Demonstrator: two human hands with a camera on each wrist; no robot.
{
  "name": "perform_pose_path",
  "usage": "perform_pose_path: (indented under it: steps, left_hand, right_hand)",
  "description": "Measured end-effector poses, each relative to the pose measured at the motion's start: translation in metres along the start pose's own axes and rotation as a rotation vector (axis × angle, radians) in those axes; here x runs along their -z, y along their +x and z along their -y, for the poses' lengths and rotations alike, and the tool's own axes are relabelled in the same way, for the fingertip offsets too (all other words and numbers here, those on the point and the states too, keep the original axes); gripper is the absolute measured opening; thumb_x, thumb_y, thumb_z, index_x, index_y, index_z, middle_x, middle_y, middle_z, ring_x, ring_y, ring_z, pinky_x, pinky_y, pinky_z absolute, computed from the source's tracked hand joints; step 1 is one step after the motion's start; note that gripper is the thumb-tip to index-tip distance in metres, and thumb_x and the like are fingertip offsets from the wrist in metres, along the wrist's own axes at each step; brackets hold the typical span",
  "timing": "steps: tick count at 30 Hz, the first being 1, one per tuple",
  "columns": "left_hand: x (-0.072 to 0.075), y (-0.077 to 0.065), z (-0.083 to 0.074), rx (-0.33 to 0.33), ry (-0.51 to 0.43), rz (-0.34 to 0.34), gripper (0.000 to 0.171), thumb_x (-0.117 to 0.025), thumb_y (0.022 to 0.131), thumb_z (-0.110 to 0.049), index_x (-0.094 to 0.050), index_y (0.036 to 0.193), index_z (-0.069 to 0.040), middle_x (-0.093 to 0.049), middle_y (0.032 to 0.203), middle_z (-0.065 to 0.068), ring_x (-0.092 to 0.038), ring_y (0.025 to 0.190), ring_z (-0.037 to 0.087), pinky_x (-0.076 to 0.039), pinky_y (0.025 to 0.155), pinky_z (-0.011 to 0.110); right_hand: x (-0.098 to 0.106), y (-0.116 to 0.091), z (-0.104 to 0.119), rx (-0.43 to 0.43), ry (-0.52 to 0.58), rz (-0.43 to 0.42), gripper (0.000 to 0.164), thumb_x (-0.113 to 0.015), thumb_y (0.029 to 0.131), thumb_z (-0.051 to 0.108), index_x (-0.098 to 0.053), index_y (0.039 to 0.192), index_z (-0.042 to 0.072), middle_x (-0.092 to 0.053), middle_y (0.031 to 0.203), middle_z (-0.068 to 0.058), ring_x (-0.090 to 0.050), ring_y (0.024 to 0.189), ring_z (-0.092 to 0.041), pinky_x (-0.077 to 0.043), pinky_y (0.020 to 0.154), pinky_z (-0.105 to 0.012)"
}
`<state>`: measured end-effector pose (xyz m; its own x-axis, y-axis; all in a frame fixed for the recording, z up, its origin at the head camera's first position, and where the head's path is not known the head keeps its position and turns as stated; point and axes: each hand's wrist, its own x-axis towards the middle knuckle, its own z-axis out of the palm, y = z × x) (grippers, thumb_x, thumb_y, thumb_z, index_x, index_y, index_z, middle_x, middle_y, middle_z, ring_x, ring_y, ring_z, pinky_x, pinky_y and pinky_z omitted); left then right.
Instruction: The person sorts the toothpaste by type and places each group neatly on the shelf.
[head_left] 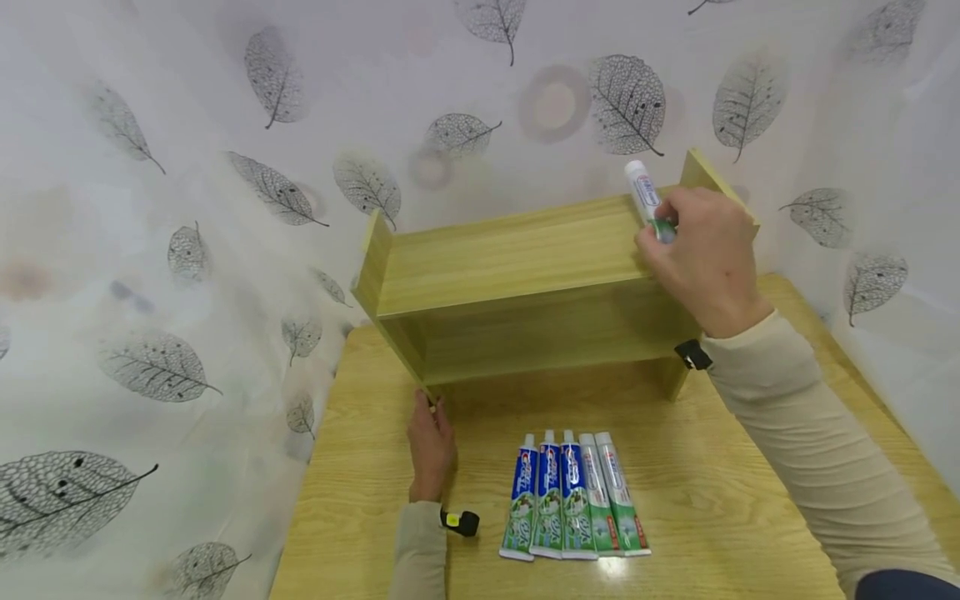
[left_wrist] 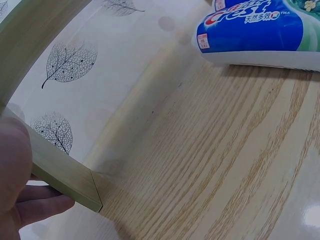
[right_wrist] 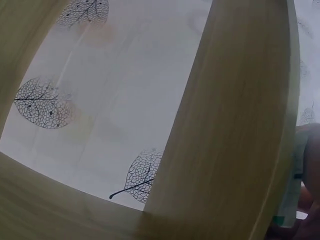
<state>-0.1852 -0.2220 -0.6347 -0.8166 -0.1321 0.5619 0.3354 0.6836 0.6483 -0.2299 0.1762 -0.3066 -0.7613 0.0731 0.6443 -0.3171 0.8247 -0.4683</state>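
Pale wall (head_left: pixel 405 75), dark leaf print (head_left: pixel 628 104), behind, left and right of wood-grain table (head_left: pixel 720 467); light glare (head_left: pixel 613 568) on table.

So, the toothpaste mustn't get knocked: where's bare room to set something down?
The tabletop is bare between the toothpaste row and the right sleeve; the shelf's upper board is bare from its left end to the tube in the right hand. Crowded: around the row and hand.
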Motion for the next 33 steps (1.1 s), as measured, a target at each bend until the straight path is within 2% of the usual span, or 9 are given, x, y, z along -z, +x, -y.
perform_pose_path:
  steps: [8,13,15,18,21,22,24,28,33]
  left_hand:
    - [0.014,0.008,-0.036,0.068,0.064,0.029,0.009,-0.052,0.115,-0.007,-0.056,0.116,0.001,-0.073,0.094,0.025,-0.061,0.060,0.019,-0.044,0.050,0.027]
    - [0.015,0.008,-0.041,0.069,0.075,0.029,0.009,-0.052,0.115,-0.006,-0.057,0.118,0.000,-0.074,0.097,0.026,-0.062,0.062,0.020,-0.044,0.051,0.026]
    - [0.012,0.006,-0.032,0.045,0.055,0.020,0.011,-0.051,0.116,-0.010,-0.057,0.119,-0.002,-0.074,0.097,0.025,-0.061,0.062,0.018,-0.043,0.049,0.031]
    - [0.002,0.001,-0.004,0.036,0.025,0.023,0.015,-0.049,0.118,-0.018,-0.058,0.121,-0.007,-0.074,0.100,0.021,-0.060,0.063,0.016,-0.045,0.050,0.035]
    - [-0.011,-0.004,0.024,0.067,0.027,0.022,0.017,-0.049,0.118,-0.025,-0.059,0.122,-0.012,-0.075,0.102,0.015,-0.062,0.066,0.013,-0.047,0.052,0.035]
    - [-0.010,-0.004,0.023,0.062,0.015,0.025,0.019,-0.049,0.118,-0.026,-0.059,0.123,-0.011,-0.075,0.102,0.017,-0.063,0.066,0.014,-0.048,0.052,0.034]
    - [-0.007,-0.002,0.015,0.060,0.014,0.022,0.020,-0.048,0.118,-0.027,-0.059,0.123,-0.011,-0.074,0.101,0.017,-0.061,0.065,0.013,-0.046,0.051,0.033]
    - [0.008,0.005,-0.025,0.080,-0.008,0.044,0.017,-0.049,0.118,-0.018,-0.057,0.121,-0.003,-0.072,0.098,0.026,-0.056,0.058,0.015,-0.041,0.047,0.031]
    - [0.016,0.009,-0.047,0.183,0.049,0.095,0.011,-0.050,0.117,-0.012,-0.056,0.119,-0.002,-0.073,0.097,0.027,-0.051,0.059,0.010,-0.041,0.051,0.026]
  right_hand:
    - [0.011,0.006,0.002,-0.095,-0.086,0.154,0.027,-0.069,0.094,0.012,-0.078,0.103,-0.011,-0.077,0.097,-0.034,-0.067,0.072,-0.045,-0.044,0.055,-0.043]
    - [0.014,0.006,0.004,-0.077,-0.122,0.182,0.032,-0.067,0.098,0.015,-0.077,0.108,-0.013,-0.076,0.099,-0.037,-0.066,0.069,-0.044,-0.045,0.049,-0.042]
    - [0.014,0.005,0.005,-0.072,-0.111,0.166,0.034,-0.067,0.099,0.016,-0.077,0.113,-0.013,-0.076,0.102,-0.038,-0.067,0.072,-0.046,-0.051,0.054,-0.050]
    - [0.013,0.002,0.006,-0.067,-0.086,0.124,0.037,-0.067,0.100,0.017,-0.075,0.120,-0.013,-0.075,0.107,-0.038,-0.066,0.081,-0.050,-0.053,0.066,-0.061]
    - [0.014,-0.002,0.008,-0.049,-0.074,0.078,0.038,-0.069,0.099,0.017,-0.074,0.123,-0.012,-0.075,0.109,-0.038,-0.062,0.084,-0.051,-0.050,0.070,-0.062]
    - [0.014,-0.003,0.009,-0.039,-0.076,0.063,0.037,-0.069,0.099,0.016,-0.074,0.123,-0.012,-0.075,0.108,-0.037,-0.061,0.085,-0.050,-0.048,0.071,-0.062]
    - [0.015,-0.006,0.011,-0.012,-0.082,0.032,0.035,-0.070,0.099,0.015,-0.075,0.121,-0.011,-0.075,0.106,-0.036,-0.059,0.083,-0.049,-0.046,0.069,-0.060]
    - [0.015,-0.016,0.013,0.043,-0.097,-0.033,0.031,-0.069,0.099,0.017,-0.076,0.116,-0.009,-0.075,0.098,-0.032,-0.059,0.079,-0.047,-0.045,0.065,-0.059]
    - [0.015,-0.031,0.015,0.086,-0.090,-0.098,0.032,-0.068,0.101,0.023,-0.076,0.111,-0.007,-0.074,0.091,-0.029,-0.059,0.073,-0.045,-0.045,0.063,-0.058]
